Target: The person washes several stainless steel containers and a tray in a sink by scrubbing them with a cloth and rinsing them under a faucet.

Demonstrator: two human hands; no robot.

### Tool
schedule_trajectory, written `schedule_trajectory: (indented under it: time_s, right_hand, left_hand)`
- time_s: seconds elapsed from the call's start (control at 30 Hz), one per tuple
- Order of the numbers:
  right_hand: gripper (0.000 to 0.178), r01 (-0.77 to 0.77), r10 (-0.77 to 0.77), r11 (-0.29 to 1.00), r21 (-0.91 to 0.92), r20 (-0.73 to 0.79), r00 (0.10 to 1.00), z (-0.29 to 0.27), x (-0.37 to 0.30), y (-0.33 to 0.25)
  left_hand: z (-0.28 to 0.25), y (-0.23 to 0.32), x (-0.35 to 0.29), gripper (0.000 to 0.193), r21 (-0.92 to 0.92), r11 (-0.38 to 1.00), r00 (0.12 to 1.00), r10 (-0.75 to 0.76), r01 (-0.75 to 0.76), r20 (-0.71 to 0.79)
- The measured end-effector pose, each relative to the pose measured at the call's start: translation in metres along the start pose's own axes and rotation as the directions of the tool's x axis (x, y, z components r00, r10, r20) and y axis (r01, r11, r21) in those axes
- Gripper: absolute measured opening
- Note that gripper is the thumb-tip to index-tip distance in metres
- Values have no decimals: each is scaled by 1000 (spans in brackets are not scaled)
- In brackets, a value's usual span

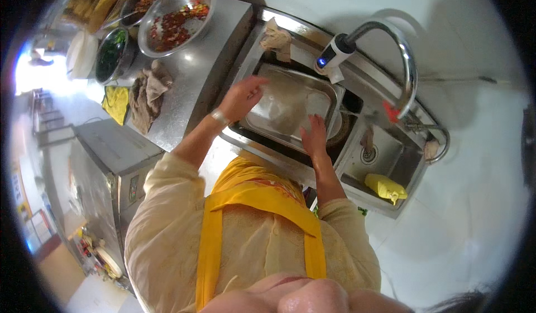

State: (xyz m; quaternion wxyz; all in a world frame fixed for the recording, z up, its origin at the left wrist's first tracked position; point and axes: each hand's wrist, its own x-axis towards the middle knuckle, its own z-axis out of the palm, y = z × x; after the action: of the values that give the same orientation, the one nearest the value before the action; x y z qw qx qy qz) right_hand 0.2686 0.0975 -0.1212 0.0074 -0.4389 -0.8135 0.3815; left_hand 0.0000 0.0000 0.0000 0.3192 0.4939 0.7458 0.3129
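A rectangular stainless steel pan point(335, 98) lies across the left basin of the double sink, its inside wet and shiny. Over the pan's left side is my left hand point(244, 97), its index finger stretched out and the others loosely bent, with nothing visible in it. My right hand point(315, 136) is at the pan's near right edge, fingers spread and pointing away from me. Whether its fingertips touch the metal I cannot tell. Behind the pan, a brown cloth point(276, 41) hangs on the sink's back rim.
A curved chrome faucet point(412, 62) with a black-and-white spout end arches over the sink. In the right basin point(357, 165) sits a yellow bag-like item point(385, 187). On the left counter stand a bowl of chopped red peppers point(177, 25), a bowl of greens point(111, 56) and a crumpled cloth point(149, 94).
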Motion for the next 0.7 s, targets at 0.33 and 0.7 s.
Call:
schedule_trajectory:
  time_s: [0.33, 0.7]
  right_hand:
    - [28, -71, 151, 981, 178, -490, 858, -46, -23, 26]
    - [37, -193, 163, 981, -29, -429, 888, -40, -15, 36]
  left_hand:
    - [50, -64, 177, 63, 434, 900, 943, 118, 30, -312]
    - [100, -43, 118, 36, 182, 972, 987, 156, -147, -32]
